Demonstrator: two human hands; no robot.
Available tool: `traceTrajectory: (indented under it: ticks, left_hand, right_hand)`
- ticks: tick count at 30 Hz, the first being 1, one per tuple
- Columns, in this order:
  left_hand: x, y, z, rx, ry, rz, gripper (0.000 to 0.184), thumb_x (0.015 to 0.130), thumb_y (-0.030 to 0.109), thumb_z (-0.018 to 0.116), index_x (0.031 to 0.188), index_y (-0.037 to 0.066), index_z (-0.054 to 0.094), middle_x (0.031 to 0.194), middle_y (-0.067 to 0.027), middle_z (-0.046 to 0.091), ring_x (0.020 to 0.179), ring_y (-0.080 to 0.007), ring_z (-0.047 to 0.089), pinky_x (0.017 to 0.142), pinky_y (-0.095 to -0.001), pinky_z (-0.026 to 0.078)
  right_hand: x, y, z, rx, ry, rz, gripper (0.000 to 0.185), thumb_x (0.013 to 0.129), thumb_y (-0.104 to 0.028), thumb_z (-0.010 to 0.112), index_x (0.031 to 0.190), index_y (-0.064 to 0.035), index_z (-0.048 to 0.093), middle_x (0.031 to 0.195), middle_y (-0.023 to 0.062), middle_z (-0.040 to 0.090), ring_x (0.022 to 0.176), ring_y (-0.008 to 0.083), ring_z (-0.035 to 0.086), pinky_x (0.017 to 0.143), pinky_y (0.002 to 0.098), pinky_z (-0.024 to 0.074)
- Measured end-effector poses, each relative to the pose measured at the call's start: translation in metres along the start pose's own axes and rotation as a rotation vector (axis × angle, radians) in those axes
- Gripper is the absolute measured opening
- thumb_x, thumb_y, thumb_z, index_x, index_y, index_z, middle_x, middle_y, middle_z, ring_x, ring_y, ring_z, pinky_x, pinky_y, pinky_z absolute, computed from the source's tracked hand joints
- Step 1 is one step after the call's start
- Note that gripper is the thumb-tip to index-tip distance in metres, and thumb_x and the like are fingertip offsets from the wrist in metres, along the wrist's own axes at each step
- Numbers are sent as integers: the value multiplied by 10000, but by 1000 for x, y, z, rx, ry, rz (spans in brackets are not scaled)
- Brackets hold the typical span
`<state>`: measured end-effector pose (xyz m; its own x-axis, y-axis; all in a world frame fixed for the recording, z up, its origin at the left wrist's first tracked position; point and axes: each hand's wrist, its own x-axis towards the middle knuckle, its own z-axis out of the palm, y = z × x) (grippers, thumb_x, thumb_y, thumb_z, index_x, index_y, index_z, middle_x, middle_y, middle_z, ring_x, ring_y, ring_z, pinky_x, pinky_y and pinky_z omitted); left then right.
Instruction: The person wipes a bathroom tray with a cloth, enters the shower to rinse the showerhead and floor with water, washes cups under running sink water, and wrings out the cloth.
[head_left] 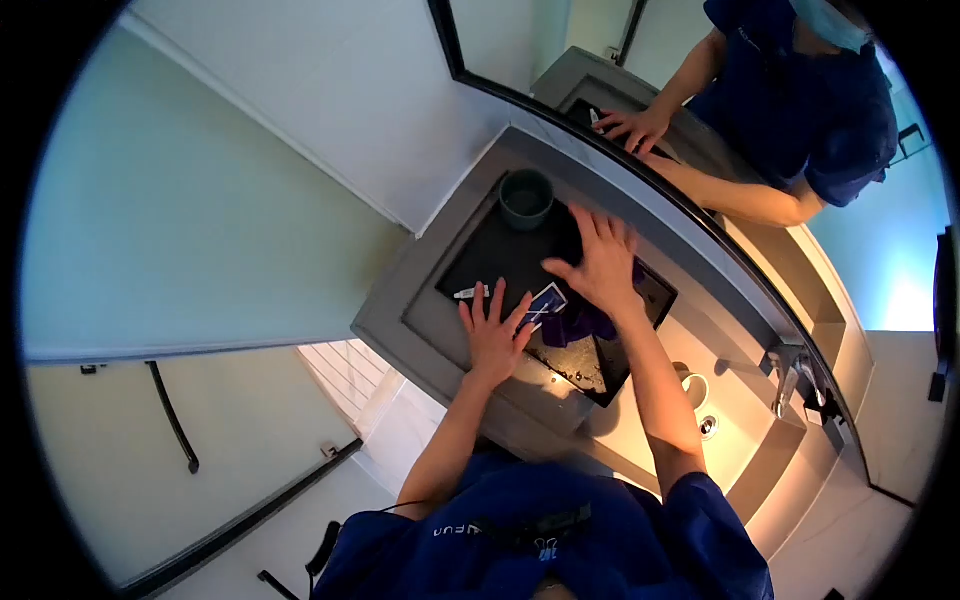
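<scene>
Leaning over the grey bench (392, 318), the person keeps both palms turned down above the black tray (488, 250). The left hand (494, 340) is spread, its fingers apart, and I see nothing pinched in it. Just beside its outer fingertips lies a small white tube (471, 293); by its index finger and thumb is the blue-and-white packet (546, 302), though I cannot tell whether they touch. That packet sits between the two hands, next to a crumpled purple cloth (576, 326). The right hand (602, 262) is a little blurred and also spread, thumb held away from the fingers, reaching over the far side of the tray. The cloth lies below its thumb, toward the person, and more purple shows past its outer edge. Near its fingertips, to the left, a dark cup (526, 200) stands upright. Drops dot the tray's lit near end; beyond, a pale mug (697, 391) rests in the basin (742, 440).
</scene>
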<state>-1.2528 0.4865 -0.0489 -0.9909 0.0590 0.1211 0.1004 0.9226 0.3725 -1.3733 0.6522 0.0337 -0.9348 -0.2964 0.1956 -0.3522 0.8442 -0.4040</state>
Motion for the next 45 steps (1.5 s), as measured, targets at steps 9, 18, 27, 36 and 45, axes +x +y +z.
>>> traceTrajectory:
  ticks: [9,18,27,36,45]
  left_hand:
    - [1,-12,12,11,15,45,443,821,352,572,1257,310,514,1428,-102,307,1317,-415,187,1007,-638,118]
    - [1,-1,9,62,10,36,418,843,359,555,1256,305,519,1436,-100,302,1321,-406,181,1020,-623,104]
    - [1,-3,8,-13,58,20,413,809,336,604,1218,300,559,1427,-73,321,1334,-375,174,1045,-584,80]
    - [-1,-6,12,-165,78,-29,356,806,439,595,1118,276,641,1422,-86,341,1351,-353,155,1064,-564,8]
    - [0,-3,4,-110,47,-55,344,815,392,585,1142,290,623,1432,-83,323,1341,-364,179,1067,-555,78]
  right_hand:
    - [29,-3,35,295,340,65,802,538,-232,786,1216,-19,413,1131,194,502,1030,379,507,877,416,434]
    - [-186,89,-65,269,576,698,776,562,-149,753,1216,5,364,1111,205,489,1047,335,501,934,395,398]
    - [-242,103,-4,-7,-93,666,807,527,-88,783,1229,-19,393,1190,190,496,1129,347,460,967,472,308]
    - [-124,51,-27,344,172,299,564,700,-184,703,1205,-37,501,1271,188,462,1166,366,426,933,456,372]
    - [-19,35,33,-8,-86,31,630,609,-190,750,1193,-232,520,1297,128,431,1146,349,455,891,442,448]
